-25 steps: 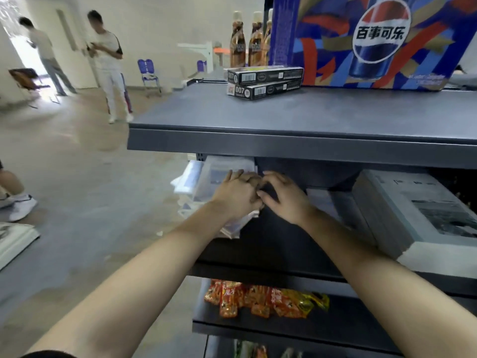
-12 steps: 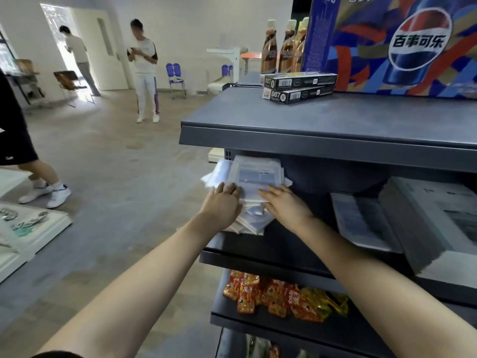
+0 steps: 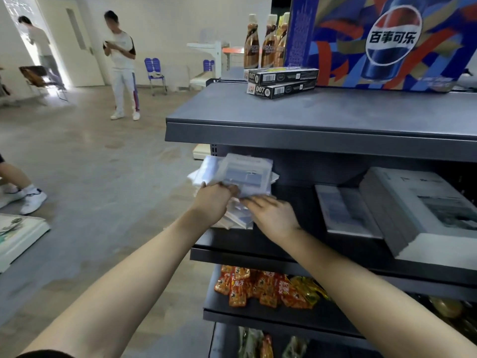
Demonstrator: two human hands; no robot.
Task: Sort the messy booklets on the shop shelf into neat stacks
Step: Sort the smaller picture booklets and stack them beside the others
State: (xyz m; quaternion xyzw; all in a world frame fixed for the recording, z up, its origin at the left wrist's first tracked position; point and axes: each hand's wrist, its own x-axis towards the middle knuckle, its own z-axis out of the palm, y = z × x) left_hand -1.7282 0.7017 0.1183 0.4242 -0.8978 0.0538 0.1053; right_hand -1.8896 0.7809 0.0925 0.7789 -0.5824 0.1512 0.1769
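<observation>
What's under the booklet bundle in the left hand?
More booklets, fanned unevenly on the middle shelf, partly beneath the right hand. The left hand and the bundle hide the rest of that pile.

I am wearing a dark sleeve [image 3: 44, 355] on my left arm, its edge showing far back from the fingers. My left hand [image 3: 214, 202] and right hand [image 3: 273, 215] are going bare, and my left forearm [image 3: 134, 275] and right forearm [image 3: 361, 280] are showing uncovered behind them.
</observation>
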